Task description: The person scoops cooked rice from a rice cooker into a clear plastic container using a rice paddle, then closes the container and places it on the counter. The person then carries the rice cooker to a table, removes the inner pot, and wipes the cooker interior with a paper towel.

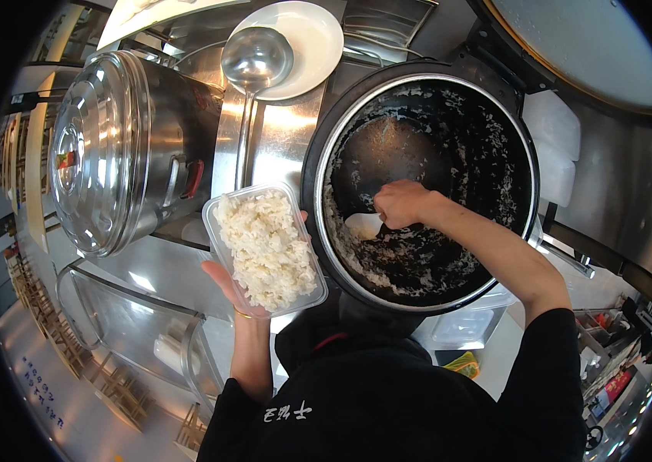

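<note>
My left hand [233, 286] holds up a clear plastic container filled with white cooked rice [268, 248], left of a large round rice cooker pot [389, 144]. Inside the pot, my right hand [404, 204] grips a white rice paddle [364, 224] whose blade has rice on it, near the left inner wall. Rice lies along that wall, and scattered grains cling to the dark bottom and sides. The paddle's handle is hidden in my right hand. The cooker's lid [597, 52] stands open at the upper right.
A lidded steel stockpot [181, 156] stands on the left. A steel ladle [256, 60] rests over a white plate [314, 46] behind the container. Clear plastic containers [551, 144] sit right of the cooker, others [463, 326] below it. A wire-framed clear bin [129, 312] is at lower left.
</note>
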Demonstrator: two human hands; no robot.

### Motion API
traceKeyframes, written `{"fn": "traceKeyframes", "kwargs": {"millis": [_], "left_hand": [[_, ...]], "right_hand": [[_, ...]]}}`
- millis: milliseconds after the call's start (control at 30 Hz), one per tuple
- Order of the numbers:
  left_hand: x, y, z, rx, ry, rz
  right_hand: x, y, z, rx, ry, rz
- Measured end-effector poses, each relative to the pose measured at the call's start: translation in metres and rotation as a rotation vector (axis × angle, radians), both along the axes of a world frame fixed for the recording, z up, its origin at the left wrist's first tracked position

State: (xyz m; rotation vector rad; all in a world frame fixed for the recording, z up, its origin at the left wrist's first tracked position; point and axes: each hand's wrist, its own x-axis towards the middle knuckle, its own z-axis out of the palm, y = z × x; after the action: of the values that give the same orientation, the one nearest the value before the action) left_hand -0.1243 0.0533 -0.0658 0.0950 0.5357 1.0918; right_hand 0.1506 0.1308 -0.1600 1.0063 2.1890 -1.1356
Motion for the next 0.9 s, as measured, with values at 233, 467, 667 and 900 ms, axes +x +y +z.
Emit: {"fn": "traceKeyframes", "kwargs": {"millis": [233,467,667,900], "left_hand": [[0.003,0.001,0.002,0.005,-0.065,0.001],[-0.002,-0.001,0.001,0.013,0.001,-0.021],[-0.015,-0.016,-0.009,-0.091,0.095,0.074],[0.012,-0.032,0.020,-0.025,-0.099,-0.038]], "right_hand": [[0.017,0.014,0.027,-0.141,0.023,-0.083],[0.039,0.027,0.049,-0.414,0.135,-0.259],[0.067,0.021,0.131,-0.469,0.334,-0.552],[0.029,-0.043,0.245,-0.271,0.614,-0.826]]}}
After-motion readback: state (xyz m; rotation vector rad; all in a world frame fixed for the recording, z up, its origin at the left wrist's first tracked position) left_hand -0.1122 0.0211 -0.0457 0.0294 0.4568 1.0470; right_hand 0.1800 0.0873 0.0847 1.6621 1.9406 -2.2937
